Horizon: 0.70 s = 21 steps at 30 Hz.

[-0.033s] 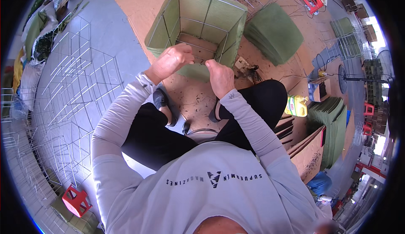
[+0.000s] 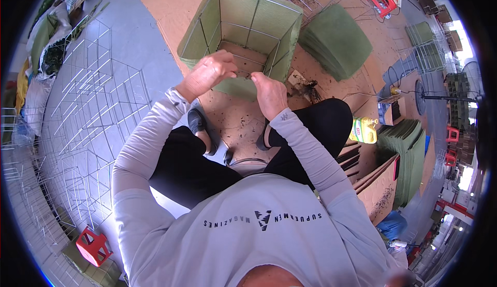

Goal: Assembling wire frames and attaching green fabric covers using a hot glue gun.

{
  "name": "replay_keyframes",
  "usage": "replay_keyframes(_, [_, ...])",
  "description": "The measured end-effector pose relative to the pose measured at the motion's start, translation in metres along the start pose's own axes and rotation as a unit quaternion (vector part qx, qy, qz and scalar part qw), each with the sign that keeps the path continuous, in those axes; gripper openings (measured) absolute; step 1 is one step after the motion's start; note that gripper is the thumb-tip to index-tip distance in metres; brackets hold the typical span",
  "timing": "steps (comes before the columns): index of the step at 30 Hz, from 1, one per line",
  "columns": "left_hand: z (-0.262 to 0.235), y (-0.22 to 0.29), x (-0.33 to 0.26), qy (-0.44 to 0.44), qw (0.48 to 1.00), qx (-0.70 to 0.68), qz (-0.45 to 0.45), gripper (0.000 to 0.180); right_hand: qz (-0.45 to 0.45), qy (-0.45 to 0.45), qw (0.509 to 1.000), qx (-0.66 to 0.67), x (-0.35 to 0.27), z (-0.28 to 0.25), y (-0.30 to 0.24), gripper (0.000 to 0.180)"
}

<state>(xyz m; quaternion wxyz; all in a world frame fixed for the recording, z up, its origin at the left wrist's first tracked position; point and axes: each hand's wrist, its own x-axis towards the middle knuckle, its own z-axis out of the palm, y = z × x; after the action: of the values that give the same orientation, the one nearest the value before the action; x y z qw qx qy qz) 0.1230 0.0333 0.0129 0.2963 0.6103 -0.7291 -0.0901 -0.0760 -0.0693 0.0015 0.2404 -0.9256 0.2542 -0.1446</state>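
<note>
A box-shaped wire frame lined with green felt-like sheet (image 2: 259, 7) stands in front of me, its top open. Both hands are at its near side, a small gap between them. My left hand (image 2: 208, 73) is closed in a pinch above the near left edge. At the near right edge, my right hand (image 2: 270, 96) has its thumb and fingers pressed together. Whatever thin thing the fingertips may hold is too small to make out. Below the hands, a green flap (image 2: 235, 87) of the near side shows.
Stacked green sheets (image 2: 336, 41) lie to the right on cardboard. More green sheets (image 2: 409, 157) stand near a yellow bottle (image 2: 364, 130). Wire frames (image 2: 88, 111) fill the left floor. Red stools (image 2: 380, 1) stand around, and dark scraps litter the cardboard (image 2: 233, 116) by my feet.
The fingers of my left hand have lifted very slightly at the box's near edge. My right hand and the box look the same.
</note>
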Motion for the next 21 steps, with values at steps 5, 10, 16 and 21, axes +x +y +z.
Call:
replay_keyframes(5, [-0.019, -0.014, 0.002, -0.023, 0.989, -0.007, -0.149, 0.028, -0.010, -0.057, 0.990, 0.125, 0.031, 0.008, 0.014, 0.021])
replay_keyframes(10, [-0.022, -0.014, 0.014, -0.108, 0.950, -0.129, -0.262, 0.028, 0.099, -0.260, 0.917, 0.285, 0.066, 0.015, 0.035, 0.025])
replay_keyframes(16, [-0.012, -0.026, 0.019, -0.145, 0.923, -0.215, -0.284, 0.021, 0.178, -0.319, 0.835, 0.412, 0.071, 0.016, 0.035, 0.025])
replay_keyframes(21, [-0.003, -0.035, 0.023, -0.162, 0.910, -0.230, -0.304, 0.019, 0.166, -0.311, 0.864, 0.359, 0.073, 0.030, 0.043, 0.026])
